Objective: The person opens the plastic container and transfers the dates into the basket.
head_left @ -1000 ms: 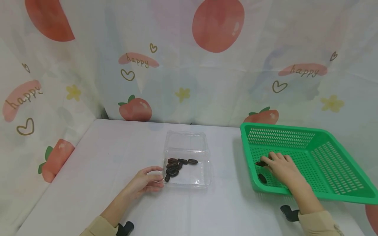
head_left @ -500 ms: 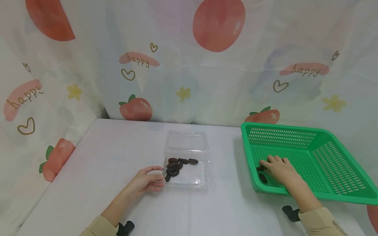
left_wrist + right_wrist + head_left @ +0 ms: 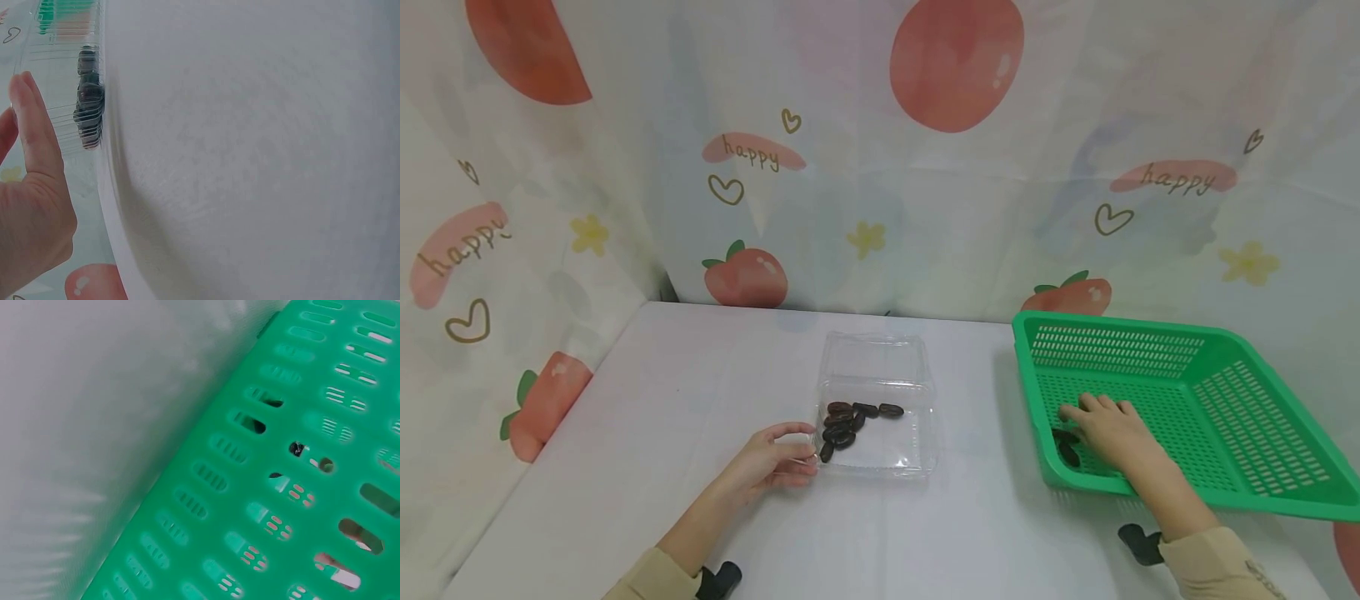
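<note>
The backdrop reads "happy" twice, apparently again at left.

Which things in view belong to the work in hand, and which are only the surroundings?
Likely part of the work:
clear box, lid open, at the left hand
green basket, with the right hand inside
dark oval pieces, in both

Likely only surroundings:
white table surface
fruit-printed backdrop
black fittings at the wrists

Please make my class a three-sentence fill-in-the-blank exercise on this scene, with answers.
1. The basket is ____ in colour.
2. The hand inside the basket is the person's ____ hand.
3. The lid of the clear container is not shut but ____.

Missing words: green; right; open.
</note>
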Motion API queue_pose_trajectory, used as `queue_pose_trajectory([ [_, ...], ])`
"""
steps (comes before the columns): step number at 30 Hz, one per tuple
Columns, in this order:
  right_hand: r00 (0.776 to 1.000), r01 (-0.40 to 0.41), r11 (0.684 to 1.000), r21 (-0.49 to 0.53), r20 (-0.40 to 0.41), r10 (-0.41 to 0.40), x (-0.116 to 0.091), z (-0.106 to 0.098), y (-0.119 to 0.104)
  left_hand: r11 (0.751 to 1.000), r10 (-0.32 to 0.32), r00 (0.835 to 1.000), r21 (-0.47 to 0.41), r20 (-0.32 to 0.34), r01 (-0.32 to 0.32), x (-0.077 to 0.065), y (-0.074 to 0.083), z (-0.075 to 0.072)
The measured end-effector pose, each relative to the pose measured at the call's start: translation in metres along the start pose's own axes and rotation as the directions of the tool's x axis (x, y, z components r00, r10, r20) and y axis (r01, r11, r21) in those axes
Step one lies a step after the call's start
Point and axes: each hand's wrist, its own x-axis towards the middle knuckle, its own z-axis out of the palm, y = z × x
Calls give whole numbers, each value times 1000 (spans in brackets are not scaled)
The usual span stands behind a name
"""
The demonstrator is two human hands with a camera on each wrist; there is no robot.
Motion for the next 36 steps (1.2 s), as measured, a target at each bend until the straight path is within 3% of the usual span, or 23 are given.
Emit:
queue_pose_trajectory([
  [3, 996, -15, 1000, -1, -89, 15, 0, -1, 1, 1000, -2, 1000, 0, -3, 2, 0, 0, 0],
  [8, 965, -49, 999, 15, -256, 51, 0, -5, -3, 1000, -1, 1000, 3, -1, 1, -1, 1, 1],
  [15, 890, -53, 996, 69, -449, 79, 4, -23, -27, 1000, -5, 1000, -1, -2, 5, -2, 2, 1],
  [22, 856, -11, 996, 91, -513, 57, 16, -37, -61, 1000, -8, 1000, -6, -11, 8, -1, 1, 1],
  [28, 811, 72, 997, 14, -583, -50, 36, -35, -89, 1000, -12, 1000, -8, -13, 12, 0, 0, 0],
  [30, 815, 82, 997, -3, -576, -68, 43, -33, -100, 1000, -10, 1000, -9, -14, 10, 0, 0, 0],
  [36, 868, 89, 996, 9, -490, -73, 63, -26, -129, 1000, -11, 1000, -7, -17, 11, -1, 1, 0],
])
